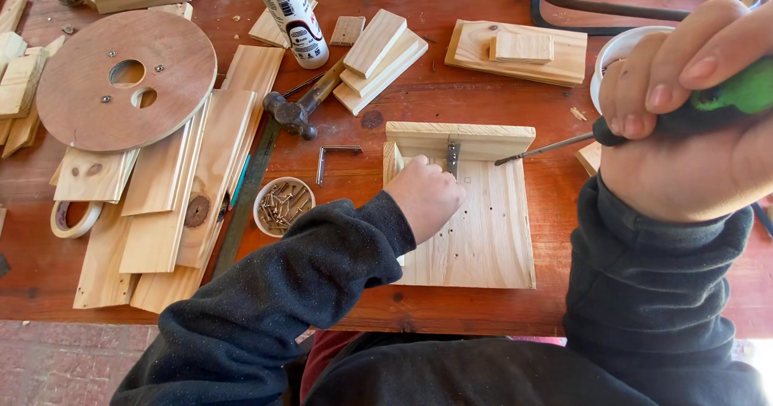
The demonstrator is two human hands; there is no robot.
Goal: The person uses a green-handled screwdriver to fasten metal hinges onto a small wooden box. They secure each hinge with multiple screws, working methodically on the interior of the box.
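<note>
My left hand [424,197] rests in a fist on a pale wooden board [483,237] that has several small holes; I cannot see whether it holds anything. An upright wooden strip [460,140] stands along the board's far edge, with a metal angle bracket [453,157] in the corner just beyond my knuckles. My right hand [684,108], raised close to the camera, grips a screwdriver by its green and black handle [745,90]. Its shaft [541,148] points left, with the tip near the strip's right end.
A small round dish of screws [283,206] sits left of the board. A hammer [299,110], a loose bracket [330,158], a white glue bottle [291,16], a round plywood disc [125,80], a tape roll [74,218] and many wood offcuts cover the reddish table [451,100].
</note>
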